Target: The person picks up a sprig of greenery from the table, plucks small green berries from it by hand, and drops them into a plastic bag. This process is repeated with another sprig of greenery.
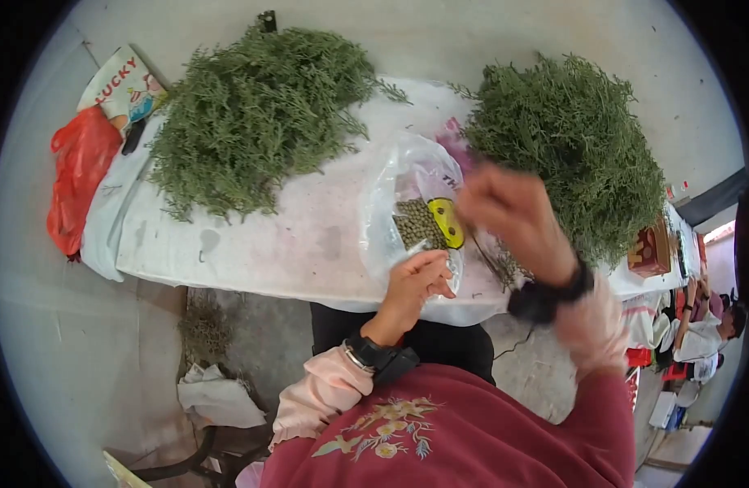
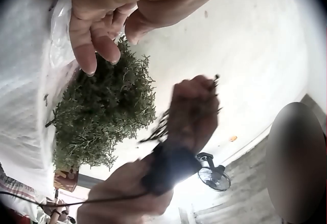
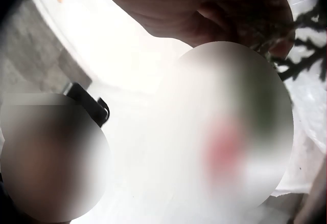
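My right hand (image 1: pixel 513 215) is raised, blurred, over the right side of a clear plastic bag (image 1: pixel 376 220), its fingers curled round a green sprig (image 2: pixel 157 131). The sprig's dark stem end pokes out above the fist in the left wrist view, and its leafy tips (image 3: pixel 301 63) show beside the fingers in the right wrist view. My left hand (image 1: pixel 415 286) is at the bag's near edge, fingers loosely bent and thumb apart, with nothing seen between them. Small round greenish balls (image 1: pixel 417 224) lie in the bag beside a yellow label (image 1: pixel 446 221).
Two big heaps of green sprigs, a left heap (image 1: pixel 256 118) and a right heap (image 1: pixel 565 154), lie on the white-covered table (image 1: pixel 252 252). A red plastic bag (image 1: pixel 83 175) hangs at the left end. A brown box (image 1: pixel 649 250) stands at right; other people sit beyond.
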Demonstrator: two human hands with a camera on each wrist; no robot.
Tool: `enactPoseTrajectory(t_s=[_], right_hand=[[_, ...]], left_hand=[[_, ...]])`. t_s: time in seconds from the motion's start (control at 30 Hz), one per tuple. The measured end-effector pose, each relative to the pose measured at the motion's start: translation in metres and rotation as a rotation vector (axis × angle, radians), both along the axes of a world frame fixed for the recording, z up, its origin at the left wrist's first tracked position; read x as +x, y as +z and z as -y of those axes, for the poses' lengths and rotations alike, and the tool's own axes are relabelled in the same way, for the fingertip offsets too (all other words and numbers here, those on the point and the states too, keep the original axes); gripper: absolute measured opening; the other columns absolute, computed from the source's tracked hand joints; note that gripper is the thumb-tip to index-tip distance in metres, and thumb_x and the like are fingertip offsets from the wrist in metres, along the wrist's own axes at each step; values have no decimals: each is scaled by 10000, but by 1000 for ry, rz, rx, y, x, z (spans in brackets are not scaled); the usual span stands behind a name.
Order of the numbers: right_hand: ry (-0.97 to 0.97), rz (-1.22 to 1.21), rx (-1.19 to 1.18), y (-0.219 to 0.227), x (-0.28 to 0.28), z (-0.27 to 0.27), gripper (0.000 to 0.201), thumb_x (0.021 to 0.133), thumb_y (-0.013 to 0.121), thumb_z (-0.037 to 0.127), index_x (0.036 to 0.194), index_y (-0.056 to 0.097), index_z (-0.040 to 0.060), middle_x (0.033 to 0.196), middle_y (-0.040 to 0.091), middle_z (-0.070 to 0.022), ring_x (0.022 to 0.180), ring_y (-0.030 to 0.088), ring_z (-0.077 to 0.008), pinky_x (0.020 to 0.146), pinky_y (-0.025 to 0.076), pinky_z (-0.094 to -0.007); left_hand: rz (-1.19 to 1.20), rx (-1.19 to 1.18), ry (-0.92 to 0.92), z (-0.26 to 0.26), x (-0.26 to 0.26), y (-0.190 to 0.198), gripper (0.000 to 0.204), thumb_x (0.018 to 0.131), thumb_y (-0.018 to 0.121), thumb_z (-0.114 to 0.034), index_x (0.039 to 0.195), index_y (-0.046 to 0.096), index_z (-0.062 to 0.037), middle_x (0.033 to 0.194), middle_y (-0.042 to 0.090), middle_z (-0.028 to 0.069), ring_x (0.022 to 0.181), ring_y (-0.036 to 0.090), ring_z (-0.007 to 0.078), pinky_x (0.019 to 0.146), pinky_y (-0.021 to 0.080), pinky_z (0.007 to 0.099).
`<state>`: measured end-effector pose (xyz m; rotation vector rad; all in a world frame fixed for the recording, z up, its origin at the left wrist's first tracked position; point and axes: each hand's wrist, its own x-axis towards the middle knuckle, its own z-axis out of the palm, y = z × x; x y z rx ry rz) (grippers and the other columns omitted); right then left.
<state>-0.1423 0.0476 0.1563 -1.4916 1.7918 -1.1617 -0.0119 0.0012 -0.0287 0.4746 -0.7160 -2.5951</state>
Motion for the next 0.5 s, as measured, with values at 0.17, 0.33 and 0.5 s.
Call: enactPoseTrajectory(t_s=[0.17,0.33,0.5], right_hand=[[168,-210,-695,78,-8,147,213,886,514,143,1048,594,30,891,616,-50,746,590,-122,650,462,-256],[66,-480,-357,89,30,70,262,855,558,108,1107,591,43,977,613,-66,756,597,-126,666,465,-251],[-106,-640,-3,20,7,-56,377,775,661,57,1140,568,49,1045,595,-107,694,583,-132,604,465,-259]], left_hand=[[-20,1,-69,8,1,6,248,897,537,-87,1108,555,43,852,620,112,682,618,172,656,545,345],[-55,27,-107,11,5,-1,245,887,548,-76,1102,554,43,859,614,110,669,619,174,677,542,354],[-32,4,-199,12,3,-4,251,867,579,-84,1083,556,43,861,610,99,655,614,167,691,534,335]])
